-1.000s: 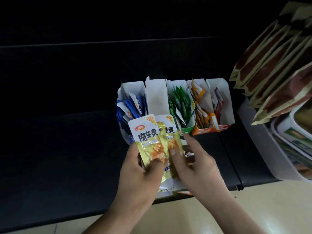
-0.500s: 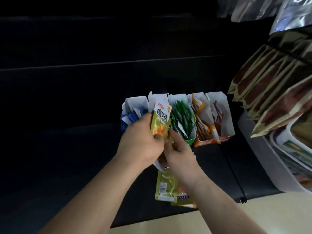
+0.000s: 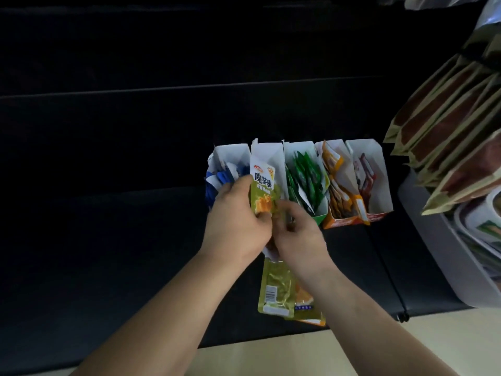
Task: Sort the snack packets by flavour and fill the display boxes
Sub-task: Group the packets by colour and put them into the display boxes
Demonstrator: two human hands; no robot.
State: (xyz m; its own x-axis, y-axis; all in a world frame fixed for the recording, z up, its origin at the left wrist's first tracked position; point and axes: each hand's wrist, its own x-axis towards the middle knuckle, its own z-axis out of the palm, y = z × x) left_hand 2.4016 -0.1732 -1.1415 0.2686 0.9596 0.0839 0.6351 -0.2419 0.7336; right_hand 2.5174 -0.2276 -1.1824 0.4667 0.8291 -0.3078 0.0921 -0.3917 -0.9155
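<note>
Five white display boxes stand in a row on a dark shelf: a blue-packet box (image 3: 233, 154), a yellow-packet box (image 3: 267, 153), a green-packet box (image 3: 299, 150), an orange-packet box (image 3: 334, 147) and a red-packet box (image 3: 379, 164). My left hand (image 3: 238, 221) grips a yellow-green snack packet (image 3: 264, 185) upright in the mouth of the second box. My right hand (image 3: 298, 240) is beside it, fingers curled at the packet's lower edge; blur hides whether they pinch it. Loose yellow packets (image 3: 276, 289) lie on the shelf below my hands.
Brown and gold pouches (image 3: 447, 126) hang in a fan at the right, above a white bin (image 3: 433, 240) holding more packs. The shelf's front edge (image 3: 352, 327) meets a pale floor (image 3: 406, 343).
Both hands carried the yellow packets up from near the shelf edge to the second box. One packet now stands in its opening. The hands barely moved in the last half second.
</note>
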